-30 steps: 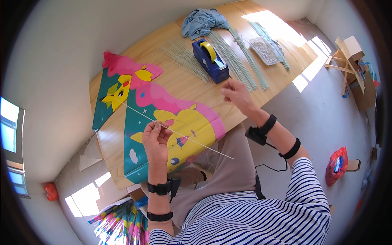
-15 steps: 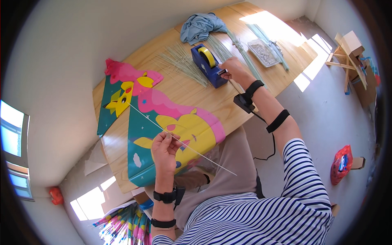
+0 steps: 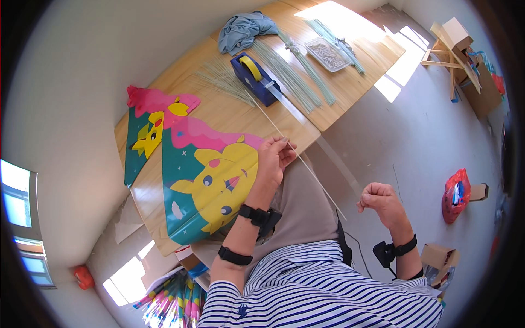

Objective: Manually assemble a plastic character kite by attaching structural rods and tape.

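Note:
My left hand pinches a thin pale rod that slants from beside the tape dispenser down past my lap. My right hand, fingers curled, grips the end of a long strip of clear tape. The strip runs taut from the blue tape dispenser, over the table edge, to my fingers. In the dispenser sits a yellow-cored roll. Left of my left hand lies a large teal and pink sheet printed with a yellow cartoon animal. A smaller matching piece is beyond it.
Loose thin rods and bundled rods lie on the wooden table. A clear tray of small pieces and a blue-grey cloth are at the back. Folded printed pieces sit at lower left; a red bag stands on the floor.
My right hand has moved from the dispenser down and right, drawing out a long strip of tape. My left hand has shifted right with the rod. The view has moved slightly.

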Available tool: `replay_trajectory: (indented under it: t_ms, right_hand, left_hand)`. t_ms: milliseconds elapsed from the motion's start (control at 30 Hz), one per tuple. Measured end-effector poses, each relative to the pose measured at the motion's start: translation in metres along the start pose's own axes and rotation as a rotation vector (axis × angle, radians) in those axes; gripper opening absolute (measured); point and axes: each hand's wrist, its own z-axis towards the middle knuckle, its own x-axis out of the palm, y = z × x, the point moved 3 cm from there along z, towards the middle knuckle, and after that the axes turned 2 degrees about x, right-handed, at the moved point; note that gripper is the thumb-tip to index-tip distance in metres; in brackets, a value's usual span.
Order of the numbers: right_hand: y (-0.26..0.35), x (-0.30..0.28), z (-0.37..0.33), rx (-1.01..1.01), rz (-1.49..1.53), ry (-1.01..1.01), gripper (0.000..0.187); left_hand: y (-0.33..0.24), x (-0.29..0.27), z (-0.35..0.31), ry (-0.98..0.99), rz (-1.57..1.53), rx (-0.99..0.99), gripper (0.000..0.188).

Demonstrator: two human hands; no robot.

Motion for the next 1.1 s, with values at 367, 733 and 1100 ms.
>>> replay_trajectory:
  t_ms: [367, 733, 1100]
  right_hand:
    - [-0.024, -0.013, 0.0, 0.057, 0.151, 0.002, 0.006]
    - [0.001, -0.012, -0.019, -0.037, 0.169, -0.043, 0.006]
    - [-0.016, -0.029, -0.03, 0.013, 0.083, -0.135, 0.006]
  left_hand:
    - [0.035, 0.014, 0.036, 0.017, 0.087, -0.001, 0.004]
    - [-0.033, -0.004, 0.151, 0.013, 0.006, 0.253, 0.018]
    - [-0.025, -0.034, 0.087, -0.129, 0.09, -0.003, 0.011]
